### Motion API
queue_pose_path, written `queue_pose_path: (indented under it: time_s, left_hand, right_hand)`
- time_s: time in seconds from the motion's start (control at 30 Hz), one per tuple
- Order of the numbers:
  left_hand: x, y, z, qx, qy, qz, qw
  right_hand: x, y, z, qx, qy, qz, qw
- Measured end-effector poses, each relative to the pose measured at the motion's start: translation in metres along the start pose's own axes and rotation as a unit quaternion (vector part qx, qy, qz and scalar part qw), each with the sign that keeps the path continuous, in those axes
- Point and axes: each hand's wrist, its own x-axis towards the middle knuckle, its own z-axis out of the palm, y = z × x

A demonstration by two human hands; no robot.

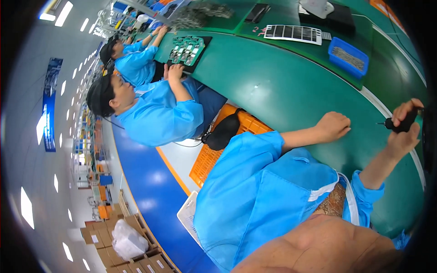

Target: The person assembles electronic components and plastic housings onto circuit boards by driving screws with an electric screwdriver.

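Note:
My right hand (pixel 404 129), at the right edge, is wrapped round a black electric screwdriver (pixel 402 123). Its thin bit points left, above the green tabletop (pixel 268 84). Part of the tool's body is lost in the dark rim of the picture. My left hand (pixel 333 127) rests on the green tabletop, fingers curled in a loose fist. The fingertips are turned down, so whether anything is inside is hidden. Beyond both hands stands a blue plastic tray (pixel 333 42) of small metal parts.
A white sheet with dark panels (pixel 293 34) and a black phone-like slab (pixel 257 13) lie farther back. Two co-workers in blue sit to the left, near green circuit boards (pixel 187 50). An orange crate (pixel 205 161) with a black bag (pixel 224 130) stands beside me.

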Motion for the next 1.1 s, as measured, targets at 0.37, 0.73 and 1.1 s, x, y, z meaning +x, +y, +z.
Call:
queue_pose_path:
  time_s: [0.37, 0.73, 1.1]
  left_hand:
    - [0.003, -0.003, -0.001, -0.029, -0.008, -0.006, 1.0]
    - [0.003, -0.001, -0.005, -0.018, -0.022, -0.009, 1.0]
    - [0.005, 0.002, -0.008, -0.012, -0.018, -0.008, 1.0]
  right_hand:
    - [0.004, 0.003, 0.002, -0.018, -0.004, 0.001, 1.0]
    - [0.004, -0.014, 0.031, -0.012, 0.023, 0.0, 1.0]
    - [0.004, -0.016, 0.034, -0.014, 0.034, 0.004, 0.999]
